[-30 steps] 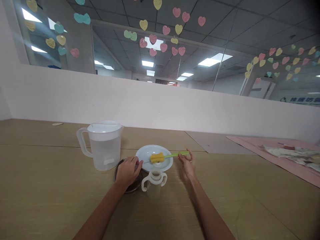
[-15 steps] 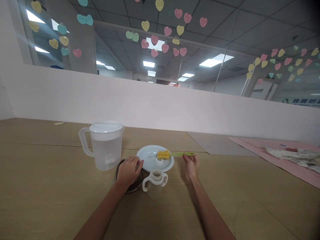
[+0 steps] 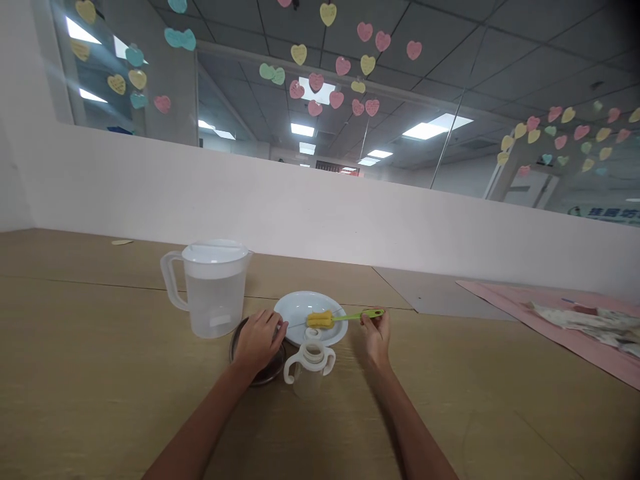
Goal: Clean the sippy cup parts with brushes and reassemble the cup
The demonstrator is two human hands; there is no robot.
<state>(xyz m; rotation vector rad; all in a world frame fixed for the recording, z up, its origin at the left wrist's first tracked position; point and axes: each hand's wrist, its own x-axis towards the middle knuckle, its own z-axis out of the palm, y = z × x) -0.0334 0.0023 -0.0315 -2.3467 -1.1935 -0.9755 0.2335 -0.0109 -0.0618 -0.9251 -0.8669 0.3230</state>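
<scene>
jug (image 3: 214, 293) left of plate (image 3: 300, 308) | brush (image 3: 330, 318) on plate | cup (image 3: 310, 363) before plate

Dark bowl (image 3: 267, 370) mostly hidden under left hand (image 3: 257, 341); contents unseen.

A light wooden table (image 3: 100, 373) made of several joined panels, their seams running across it, carries everything, with a white partition wall along its far edge. Near the middle stands a clear plastic pitcher (image 3: 213, 289) with a white lid, its handle to the left. Just in front of it to the right sits a dark round bowl (image 3: 265, 370), and beside that a clear two-handled baby cup (image 3: 309, 368). Behind the cup lies a white plate (image 3: 300, 310). A grey mat (image 3: 440, 293) lies flat farther right, a pink cloth (image 3: 565, 330) overlapping it with crumpled fabric (image 3: 590, 319) on top. A small pale scrap (image 3: 122, 242) lies far left.
</scene>
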